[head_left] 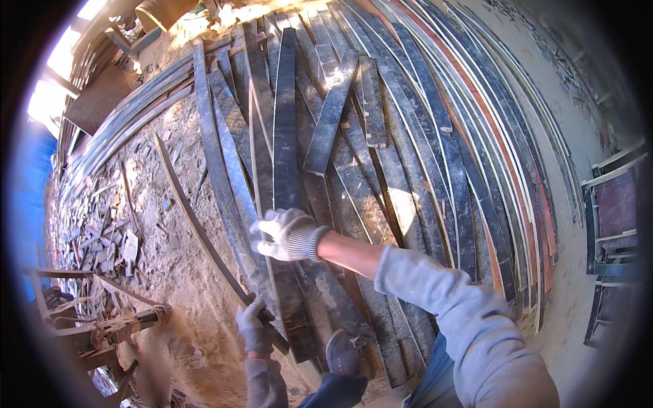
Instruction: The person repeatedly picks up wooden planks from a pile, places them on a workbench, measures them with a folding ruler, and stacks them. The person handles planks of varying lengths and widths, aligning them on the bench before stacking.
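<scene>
My left hand (253,325), in a white knit glove, is closed around a long, narrow wooden strip (205,238) near its close end. The strip slants away to the far left over sandy ground. My right hand (291,234), gloved the same way, reaches across from the right above the dark planks. Its fingers are apart and point left, with nothing visible in them; whether they touch the wood beneath I cannot tell. Closest to it lies a long black-faced plank (286,115). A shorter dark plank (333,115) lies aslant over the others beyond my right hand.
Long planks (469,102) with pale and reddish edges are stacked on the right. Wood scraps (102,238) litter the ground at left. A rough wooden frame (115,330) stands at lower left, and dark framed pieces (615,211) at far right. My shoe (342,352) is among the planks.
</scene>
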`<action>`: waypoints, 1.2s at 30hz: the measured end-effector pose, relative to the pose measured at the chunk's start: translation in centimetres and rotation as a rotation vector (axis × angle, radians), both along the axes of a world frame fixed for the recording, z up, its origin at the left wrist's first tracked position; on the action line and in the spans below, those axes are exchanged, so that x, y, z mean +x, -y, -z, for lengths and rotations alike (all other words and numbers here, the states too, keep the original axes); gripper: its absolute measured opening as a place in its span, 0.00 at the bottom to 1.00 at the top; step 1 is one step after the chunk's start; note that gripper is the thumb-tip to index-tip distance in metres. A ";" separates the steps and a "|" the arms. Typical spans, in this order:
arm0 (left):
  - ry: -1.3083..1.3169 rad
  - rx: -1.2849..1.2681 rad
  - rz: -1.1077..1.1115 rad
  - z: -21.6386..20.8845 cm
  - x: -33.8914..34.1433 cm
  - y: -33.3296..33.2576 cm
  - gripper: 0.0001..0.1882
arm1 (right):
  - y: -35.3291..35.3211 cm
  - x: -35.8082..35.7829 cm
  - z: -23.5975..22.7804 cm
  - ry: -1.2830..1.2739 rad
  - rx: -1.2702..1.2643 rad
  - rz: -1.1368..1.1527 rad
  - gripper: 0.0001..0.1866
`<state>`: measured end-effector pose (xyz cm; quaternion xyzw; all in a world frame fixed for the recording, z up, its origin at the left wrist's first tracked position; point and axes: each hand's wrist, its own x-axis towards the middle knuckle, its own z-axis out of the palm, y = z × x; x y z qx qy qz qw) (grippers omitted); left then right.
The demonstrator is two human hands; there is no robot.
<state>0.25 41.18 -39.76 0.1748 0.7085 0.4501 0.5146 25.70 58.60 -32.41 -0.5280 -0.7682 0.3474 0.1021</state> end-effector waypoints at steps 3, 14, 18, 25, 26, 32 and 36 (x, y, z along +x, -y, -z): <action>-0.020 0.020 0.015 -0.7 -1.3 -0.3 0.20 | -4.5 2.4 0.0 0.086 0.025 0.416 0.39; 0.195 0.168 0.245 -4.6 1.6 -2.5 0.31 | -12.9 8.5 10.5 0.697 0.066 0.772 0.53; 0.273 0.196 0.295 -4.7 5.2 -3.6 0.33 | -4.0 10.0 4.7 -0.524 -0.217 0.665 0.44; 0.714 0.109 0.372 -4.7 8.5 -2.7 0.38 | 11.4 4.5 7.3 -0.525 0.264 0.344 0.15; 0.823 0.148 0.335 -4.7 8.5 -2.7 0.35 | 10.5 5.1 8.9 -0.378 0.305 0.561 0.15; 1.252 0.175 0.220 -4.6 6.2 -2.4 0.32 | 7.4 4.1 11.6 0.184 -0.159 0.713 0.25; 1.129 0.144 0.179 -4.5 5.0 -1.4 0.32 | 8.2 3.3 8.5 0.027 -0.466 0.795 0.37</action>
